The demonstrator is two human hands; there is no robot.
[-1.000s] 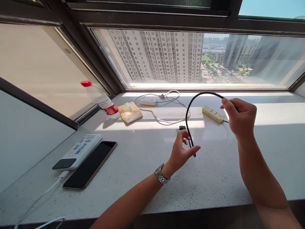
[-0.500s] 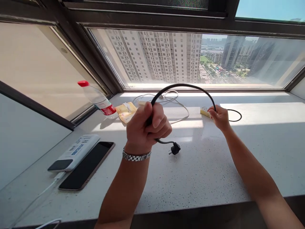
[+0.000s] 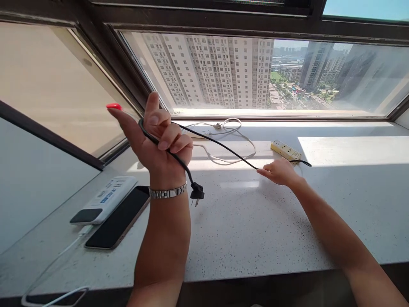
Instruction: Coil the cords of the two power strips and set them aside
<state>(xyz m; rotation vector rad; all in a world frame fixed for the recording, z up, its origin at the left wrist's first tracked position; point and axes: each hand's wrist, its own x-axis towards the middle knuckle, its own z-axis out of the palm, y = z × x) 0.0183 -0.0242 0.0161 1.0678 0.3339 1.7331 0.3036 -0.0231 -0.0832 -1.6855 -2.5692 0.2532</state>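
Observation:
A black power cord (image 3: pixel 220 143) runs between my two hands. It crosses the palm of my left hand (image 3: pixel 161 147), which is raised palm toward me; the curled fingers hold the cord while thumb and forefinger stick out. From that palm the cord's three-pin plug (image 3: pixel 197 191) hangs beside the wristwatch, prongs down. Lower and to the right, my right hand (image 3: pixel 278 171) pinches the cord, stretching it nearly straight. A short black loop shows past the right hand, in front of a yellow-and-white power strip (image 3: pixel 285 150); whether they join is hidden.
At left lie a white power bank (image 3: pixel 110 194) and a dark phone (image 3: pixel 119 219) side by side. Toward the window, a pale cable (image 3: pixel 220 162) coils near another power strip (image 3: pixel 201 135). A red bottle cap (image 3: pixel 114 106) peeks out behind my left thumb. The counter's front edge runs below.
My left hand has moved left and turned, its thumb and forefinger now extended. My right hand has come left and down along the cord. The arched cord is now pulled nearly straight.

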